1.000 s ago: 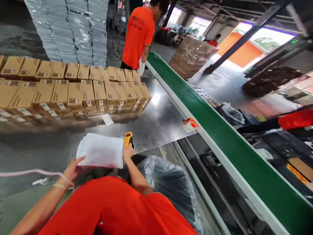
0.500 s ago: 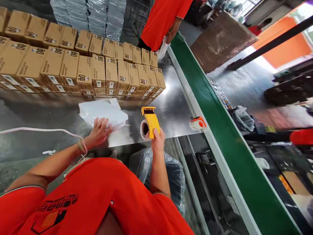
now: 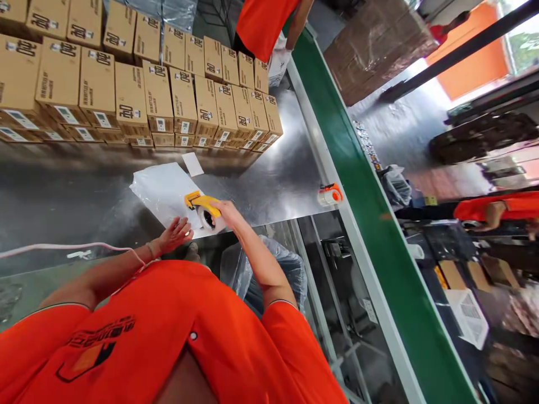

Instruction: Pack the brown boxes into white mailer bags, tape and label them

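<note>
My right hand (image 3: 225,213) is wrapped round a yellow tape dispenser (image 3: 208,203), whose head lies over a white plastic package (image 3: 162,188) on the metal table. My left hand (image 3: 176,234) rests at the package's near edge, fingers apart and holding nothing. A small white sheet (image 3: 192,164) lies just beyond the package, towards the boxes.
Rows of brown boxes (image 3: 130,98) stand along the table's (image 3: 269,191) far side. A second tape dispenser (image 3: 330,194) sits beside the green conveyor (image 3: 362,207) on the right. A pink cord (image 3: 96,244) crosses the left. Another person's orange shirt (image 3: 263,25) shows beyond.
My right hand has moved left with the tape dispenser, from beside the package to over it. The package has turned, my left hand has shifted towards me, and the small sheet lies apart from it.
</note>
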`<state>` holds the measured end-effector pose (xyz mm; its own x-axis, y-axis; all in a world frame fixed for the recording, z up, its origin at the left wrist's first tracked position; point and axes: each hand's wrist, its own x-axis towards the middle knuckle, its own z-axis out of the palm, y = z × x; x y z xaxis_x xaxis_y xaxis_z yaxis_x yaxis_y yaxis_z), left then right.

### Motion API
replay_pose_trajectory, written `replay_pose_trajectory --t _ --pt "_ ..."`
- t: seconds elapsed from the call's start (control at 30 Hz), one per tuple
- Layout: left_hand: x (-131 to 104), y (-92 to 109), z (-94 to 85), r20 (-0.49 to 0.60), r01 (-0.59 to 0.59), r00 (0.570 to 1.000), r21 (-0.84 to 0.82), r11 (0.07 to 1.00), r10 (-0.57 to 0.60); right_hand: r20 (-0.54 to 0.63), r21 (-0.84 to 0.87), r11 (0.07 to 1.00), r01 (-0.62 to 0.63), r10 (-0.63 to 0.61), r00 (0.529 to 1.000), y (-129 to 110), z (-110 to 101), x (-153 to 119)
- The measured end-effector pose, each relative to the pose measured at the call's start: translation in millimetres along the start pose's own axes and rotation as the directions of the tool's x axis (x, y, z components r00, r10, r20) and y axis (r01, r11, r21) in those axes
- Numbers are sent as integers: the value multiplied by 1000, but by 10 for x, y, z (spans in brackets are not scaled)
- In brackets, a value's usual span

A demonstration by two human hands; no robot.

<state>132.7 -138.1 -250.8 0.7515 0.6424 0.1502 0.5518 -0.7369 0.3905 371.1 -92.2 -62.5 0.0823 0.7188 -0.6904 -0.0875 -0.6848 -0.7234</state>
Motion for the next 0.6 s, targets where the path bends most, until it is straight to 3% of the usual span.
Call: replay_pose_trajectory --t 0.1,0.3,0.47,0.6 --pt "-45 -1 5 -15 28 999 -16 999 -28 -4 18 992 -123 124 992 189 -19 5" --pt "112 9 -206 -154 105 982 -35 994 -109 11 108 992 65 -67 998 541 -231 -465" --pt "490 8 -740 -237 308 919 -63 949 -314 -50 157 963 217 -212 976 876 -328 -1007" --pt "925 -18 -1311 -341 482 787 -178 858 -514 -127 139 938 318 -302 945 905 -321 -1058"
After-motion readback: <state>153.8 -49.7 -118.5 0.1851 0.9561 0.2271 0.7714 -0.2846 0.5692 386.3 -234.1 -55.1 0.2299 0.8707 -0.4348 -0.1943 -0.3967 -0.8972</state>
